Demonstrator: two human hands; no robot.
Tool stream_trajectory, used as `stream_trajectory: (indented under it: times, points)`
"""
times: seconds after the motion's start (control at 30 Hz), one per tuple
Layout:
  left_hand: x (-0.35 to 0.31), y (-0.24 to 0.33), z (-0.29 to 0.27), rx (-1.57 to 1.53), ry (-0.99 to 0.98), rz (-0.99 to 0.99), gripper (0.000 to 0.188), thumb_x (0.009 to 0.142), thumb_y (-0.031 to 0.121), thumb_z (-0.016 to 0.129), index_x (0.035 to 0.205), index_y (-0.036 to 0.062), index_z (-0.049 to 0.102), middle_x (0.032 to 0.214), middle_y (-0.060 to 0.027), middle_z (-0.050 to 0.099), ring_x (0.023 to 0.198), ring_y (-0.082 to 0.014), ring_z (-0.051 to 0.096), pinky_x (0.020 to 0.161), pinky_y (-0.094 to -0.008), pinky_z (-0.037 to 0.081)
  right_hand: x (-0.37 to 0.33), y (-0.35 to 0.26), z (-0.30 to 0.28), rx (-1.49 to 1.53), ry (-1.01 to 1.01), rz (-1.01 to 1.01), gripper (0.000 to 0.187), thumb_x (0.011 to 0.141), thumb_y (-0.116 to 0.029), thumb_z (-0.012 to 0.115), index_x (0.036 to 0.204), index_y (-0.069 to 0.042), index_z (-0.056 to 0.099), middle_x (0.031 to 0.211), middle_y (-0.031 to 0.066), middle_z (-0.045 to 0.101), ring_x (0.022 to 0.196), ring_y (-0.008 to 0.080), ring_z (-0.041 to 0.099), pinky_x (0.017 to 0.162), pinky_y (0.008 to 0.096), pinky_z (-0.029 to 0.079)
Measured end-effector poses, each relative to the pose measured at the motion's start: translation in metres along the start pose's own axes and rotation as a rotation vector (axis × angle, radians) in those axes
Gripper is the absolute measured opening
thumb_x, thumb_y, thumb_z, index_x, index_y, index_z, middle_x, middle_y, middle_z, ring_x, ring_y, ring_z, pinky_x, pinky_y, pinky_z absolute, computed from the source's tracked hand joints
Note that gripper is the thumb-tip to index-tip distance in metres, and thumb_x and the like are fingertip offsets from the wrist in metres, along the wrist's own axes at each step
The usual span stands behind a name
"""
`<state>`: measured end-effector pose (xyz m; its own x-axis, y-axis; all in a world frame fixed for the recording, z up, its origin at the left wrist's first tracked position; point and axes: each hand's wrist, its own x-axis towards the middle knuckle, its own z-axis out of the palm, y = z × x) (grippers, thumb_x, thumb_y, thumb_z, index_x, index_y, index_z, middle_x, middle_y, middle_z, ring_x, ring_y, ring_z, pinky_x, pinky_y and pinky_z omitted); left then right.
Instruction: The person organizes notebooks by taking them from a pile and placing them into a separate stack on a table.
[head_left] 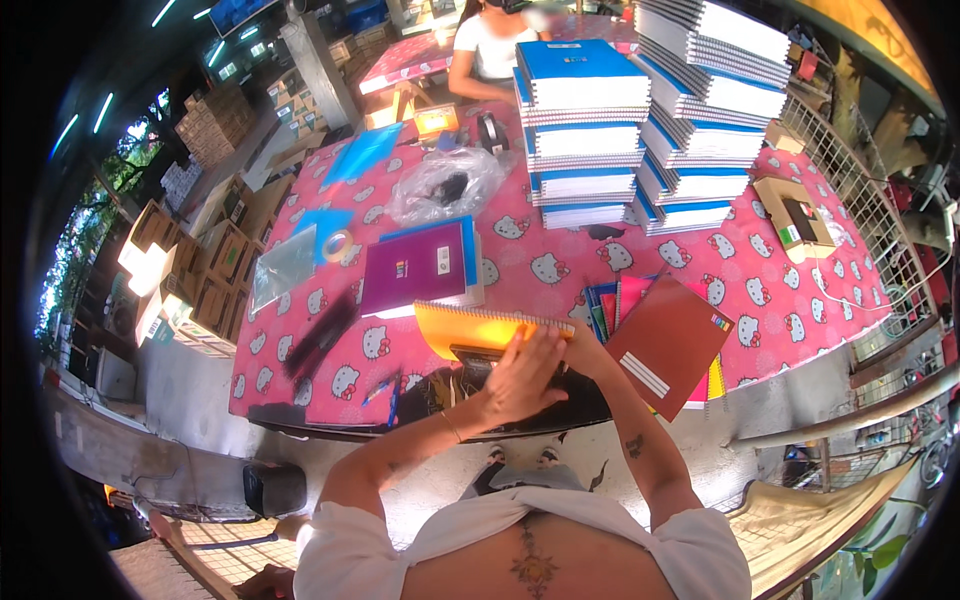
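A yellow spiral notebook (450, 330) is tilted up near the front edge of the table, its wire binding along the top. My left hand (526, 374) lies against its right part with fingers stretched out. At the notebook's right end, my right hand (586, 352) grips the edge, its fingers partly hidden. Beneath the notebook is a dark object (478, 358) I cannot make out. A brown-red notebook (672, 345) rests over several coloured notebooks just right of my right hand. Farther left, a purple notebook (400, 275) lies on blue and white ones.
Tall stacks of blue-covered spiral notebooks (585, 120) stand at the back right. A clear plastic bag (440, 188), a tape roll (337, 246) and an open cardboard box (792, 222) lie on the pink tablecloth (540, 235). Across the table sits another person (490, 50).
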<state>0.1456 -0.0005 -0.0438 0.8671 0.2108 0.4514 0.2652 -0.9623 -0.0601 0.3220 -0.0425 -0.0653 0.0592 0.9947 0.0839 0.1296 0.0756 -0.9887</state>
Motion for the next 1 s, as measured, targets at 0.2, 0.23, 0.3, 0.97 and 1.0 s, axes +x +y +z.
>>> stream_trajectory:
  times: [0.2, 0.23, 0.3, 0.97, 1.0]
  points:
    - [0.018, 0.006, -0.013, -0.069, -0.078, -0.079, 0.090, 0.083, 0.053, 0.066, 0.145, -0.0052, 0.037, 0.151, -0.0255, 0.037, 0.143, -0.0400, 0.033, 0.114, -0.0589, 0.022, -0.005, 0.003, 0.002, 0.064, 0.019, -0.036, 0.029, 0.087, -0.006, 0.067, 0.115, 0.001, 0.065, 0.101, 0.0072, 0.071, 0.089, 0.0117, 0.062, 0.080, 0.0300, 0.051]
    - [0.011, 0.015, -0.020, -0.075, -0.071, -0.071, 0.090, 0.083, 0.053, 0.066, 0.145, -0.0052, 0.037, 0.151, -0.0255, 0.037, 0.143, -0.0400, 0.033, 0.114, -0.0589, 0.022, -0.006, 0.004, -0.001, 0.036, 0.039, -0.037, 0.031, 0.087, -0.008, 0.069, 0.116, 0.001, 0.065, 0.098, 0.0090, 0.072, 0.085, 0.0123, 0.063, 0.077, 0.0320, 0.051]
    - [-0.009, 0.024, -0.041, -0.063, -0.307, -0.282, 0.083, 0.092, 0.051, 0.053, 0.142, -0.0131, 0.035, 0.152, -0.0331, 0.030, 0.144, -0.0472, 0.026, 0.115, -0.0602, 0.020, -0.013, 0.013, 0.010, 0.022, 0.042, -0.084, 0.034, 0.086, -0.009, 0.071, 0.118, 0.001, 0.065, 0.098, 0.0101, 0.072, 0.084, 0.0124, 0.064, 0.076, 0.0319, 0.052]
    - [-0.252, -0.125, -0.034, -0.622, 0.227, -1.191, 0.050, 0.099, 0.037, 0.053, 0.135, 0.0033, 0.050, 0.106, -0.0165, 0.066, 0.094, -0.0309, 0.067, 0.078, -0.0440, 0.053, -0.046, -0.003, 0.178, -0.950, 0.537, -0.209, 0.056, 0.080, -0.014, 0.075, 0.134, -0.019, 0.060, 0.130, 0.0191, 0.043, 0.117, 0.0393, 0.047, 0.097, 0.0488, 0.040]
    - [-0.239, -0.118, -0.044, -0.996, 0.221, -1.301, 0.045, 0.101, 0.037, 0.051, 0.131, 0.0041, 0.052, 0.103, -0.0145, 0.067, 0.090, -0.0294, 0.068, 0.077, -0.0434, 0.055, -0.039, -0.012, 0.176, -0.977, 0.496, -0.186, 0.047, 0.084, -0.017, 0.071, 0.131, -0.017, 0.063, 0.129, 0.0187, 0.045, 0.114, 0.0388, 0.047, 0.096, 0.0477, 0.038]
